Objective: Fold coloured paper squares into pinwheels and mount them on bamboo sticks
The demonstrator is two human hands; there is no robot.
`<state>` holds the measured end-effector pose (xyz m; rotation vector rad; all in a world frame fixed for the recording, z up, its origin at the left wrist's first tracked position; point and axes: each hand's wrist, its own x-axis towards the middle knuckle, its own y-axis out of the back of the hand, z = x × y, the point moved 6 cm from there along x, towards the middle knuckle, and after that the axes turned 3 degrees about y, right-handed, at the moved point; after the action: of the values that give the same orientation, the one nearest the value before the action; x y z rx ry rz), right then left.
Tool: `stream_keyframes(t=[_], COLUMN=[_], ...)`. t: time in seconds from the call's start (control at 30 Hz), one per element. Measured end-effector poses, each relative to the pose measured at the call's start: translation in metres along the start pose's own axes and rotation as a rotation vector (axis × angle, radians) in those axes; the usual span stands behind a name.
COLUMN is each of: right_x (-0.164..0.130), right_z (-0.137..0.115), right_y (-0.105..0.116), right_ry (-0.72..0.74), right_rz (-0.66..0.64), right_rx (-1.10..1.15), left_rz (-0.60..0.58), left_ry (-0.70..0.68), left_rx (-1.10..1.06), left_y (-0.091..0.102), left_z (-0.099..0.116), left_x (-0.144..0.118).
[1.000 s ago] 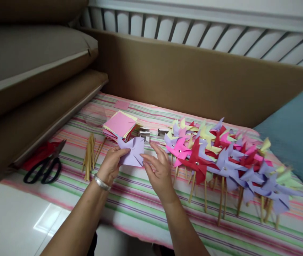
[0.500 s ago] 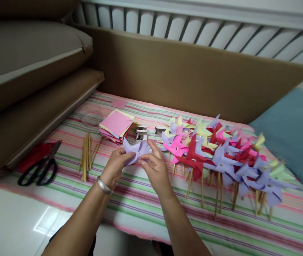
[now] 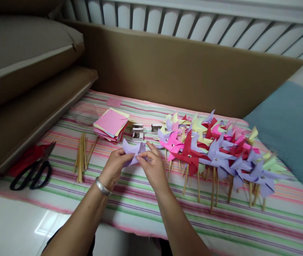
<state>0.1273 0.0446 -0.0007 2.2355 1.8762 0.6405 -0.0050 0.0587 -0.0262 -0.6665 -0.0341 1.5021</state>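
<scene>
Since a second ago the purple paper pinwheel has been folded tighter, both hands drawn closer over the striped cloth. Left hand pinches its near edge in a narrow grip; right hand nips the centre (fingertips meeting). Beyond lie bamboo sticks, black scissors, stacked coloured paper squares and finished pinwheels.
</scene>
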Motion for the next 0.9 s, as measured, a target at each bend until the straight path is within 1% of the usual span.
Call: stream_keyframes(t=[0.13,0.27,0.43,0.63,0.73,0.9], right_x=[0.0007,0.0015,0.0025,0.0032,0.0031,0.0007], right_z=[0.0051,0.0063,0.0077,0.0103,0.0086,0.0029], right_y=[-0.0008,-0.0005,0.0006,-0.0002,0.0008,0.0014], right_ry=[-0.053,-0.067,-0.090,-0.113,-0.087,-0.018], right_rz=[-0.009,-0.012,-0.015,-0.059,-0.049,-0.022], right_rx=[0.025,0.021,0.042,0.017,-0.001,-0.080], left_rz=[-0.040,-0.095,-0.112,-0.160,-0.157,-0.109], left_ry=[0.029,0.055,0.082,0.106,0.116,0.085], left_rx=[-0.001,0.030,0.038,0.023,0.029,0.066], left_y=[0.0016,0.0026,0.0029,0.0017,0.0015,0.0014], left_z=[-0.0031,-0.0061,-0.0089,-0.0105,-0.0104,-0.0087], left_x=[0.0020,0.0032,0.0039,0.0043,0.0034,0.0029])
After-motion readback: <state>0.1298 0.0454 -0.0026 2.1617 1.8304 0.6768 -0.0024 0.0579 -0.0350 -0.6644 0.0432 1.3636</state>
